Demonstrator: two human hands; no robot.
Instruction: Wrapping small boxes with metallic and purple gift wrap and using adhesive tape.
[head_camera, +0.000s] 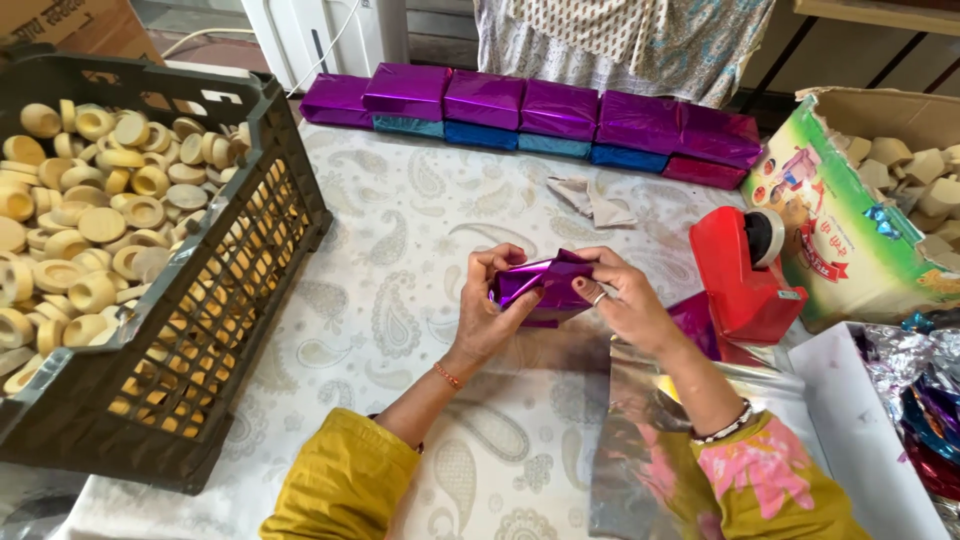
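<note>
Both hands meet over the middle of the tabletop (400, 230), holding a small block half-wrapped in purple foil (540, 285). The left hand (490, 310) cups the block's left end from below and behind, its fingers (497, 262) curled over the top edge and pressed onto the foil. The right hand (620, 300) closes on the right end, thumb and forefinger pinching a fold of foil against the block (a ring shows on one finger). The block lies between the two palms with its long axis running left to right, tilted slightly up toward the right hand; each hand grips one end, so neither is nearer. Whether the far end is already folded shut cannot be told from here, since the fingers cover it.

Along the far edge stands a row of finished parcels (560, 110), purple over blue. A dark plastic crate (230, 300) of pale round pieces sits to the left. To the right stand a red tape dispenser (740, 275) and a cardboard box (840, 240) of similar pieces, with loose foil sheets (640, 420) under the right forearm.
</note>
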